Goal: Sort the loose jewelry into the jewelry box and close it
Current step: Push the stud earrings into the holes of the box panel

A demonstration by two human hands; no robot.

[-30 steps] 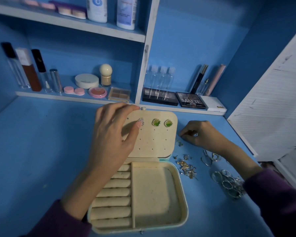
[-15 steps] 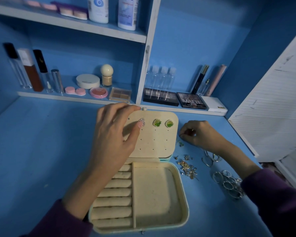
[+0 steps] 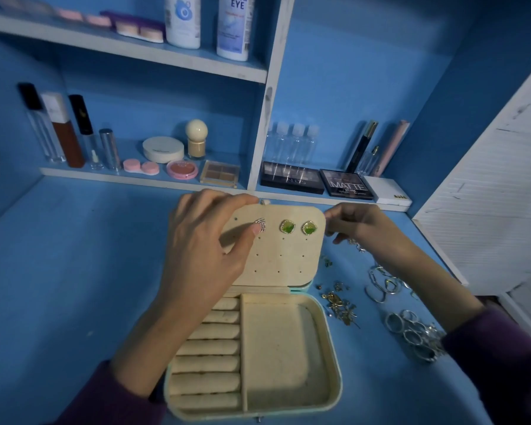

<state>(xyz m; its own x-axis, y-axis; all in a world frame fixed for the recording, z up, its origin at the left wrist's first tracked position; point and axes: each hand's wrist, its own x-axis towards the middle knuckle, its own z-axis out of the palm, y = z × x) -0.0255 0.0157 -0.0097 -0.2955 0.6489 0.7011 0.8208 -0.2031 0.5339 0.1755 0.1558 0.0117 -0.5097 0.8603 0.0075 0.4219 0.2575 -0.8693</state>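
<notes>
The jewelry box [image 3: 337, 378] lies open on the blue bench [image 3: 58, 271] at lower centre of the frame. Its base holds padded ring rolls [image 3: 209, 348] on the left and one bare compartment [image 3: 276, 348] on the right. The lid [image 3: 282, 262] stands raised behind the base. Three studs sit in its top row of holes: a silver earring [image 3: 261, 224] and two green earrings [image 3: 287, 226].

The left hand [image 3: 203, 256] holds the lid, fingers [image 3: 227, 197] curled over the upper edge, thumb tip at the silver earring. The right hand [image 3: 359, 223] is at the lid's upper right corner, fingers curled; any contents are not discernible.

Right of the box lie gold pieces [image 3: 339, 305], hoops [image 3: 381, 283] and silver rings [image 3: 411, 329].
</notes>
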